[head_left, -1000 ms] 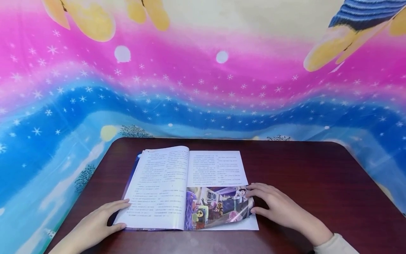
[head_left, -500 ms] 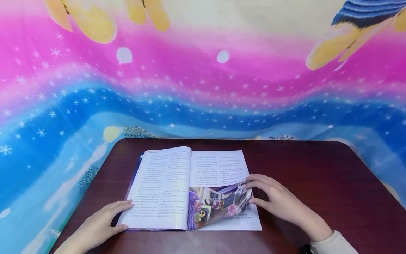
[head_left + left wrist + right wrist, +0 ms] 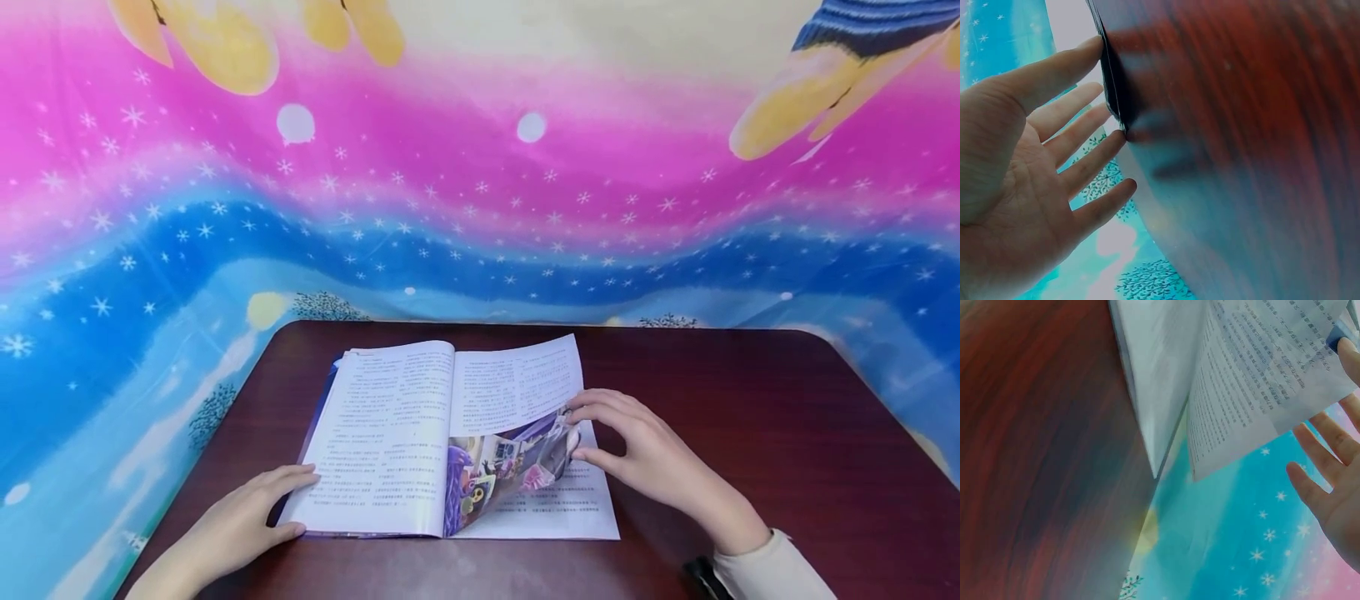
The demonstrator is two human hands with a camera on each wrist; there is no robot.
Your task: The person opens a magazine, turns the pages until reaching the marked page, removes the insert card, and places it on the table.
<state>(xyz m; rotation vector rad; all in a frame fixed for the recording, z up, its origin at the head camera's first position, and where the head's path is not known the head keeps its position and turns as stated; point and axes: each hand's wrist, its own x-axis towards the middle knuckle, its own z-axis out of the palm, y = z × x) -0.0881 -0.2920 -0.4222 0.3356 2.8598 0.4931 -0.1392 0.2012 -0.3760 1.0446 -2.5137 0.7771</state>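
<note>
A magazine [image 3: 375,442] lies spread on the dark wooden table, a thick stack of text pages on its left side. My right hand [image 3: 645,442] pinches the outer edge of the right-hand page [image 3: 517,379], which has text above and a colourful cartoon picture below. That page curves upward, baring printed text on the sheet beneath [image 3: 555,508]. In the right wrist view, the raised page [image 3: 1254,381] shows its printed underside, with my thumb at its edge. My left hand [image 3: 232,517] rests at the magazine's lower left edge, fingers extended; the left wrist view shows the thumb [image 3: 1060,69] along that edge.
The reddish-brown table [image 3: 720,400] has rounded far corners. Behind and beside it hangs a pink and blue cloth [image 3: 450,192] printed with snowflakes. A dark band [image 3: 705,575] shows near my right sleeve [image 3: 772,571].
My right hand has moved up and slightly left, raising the right-hand page off the one below, so more text beneath shows. My left hand has stayed at the magazine's left edge.
</note>
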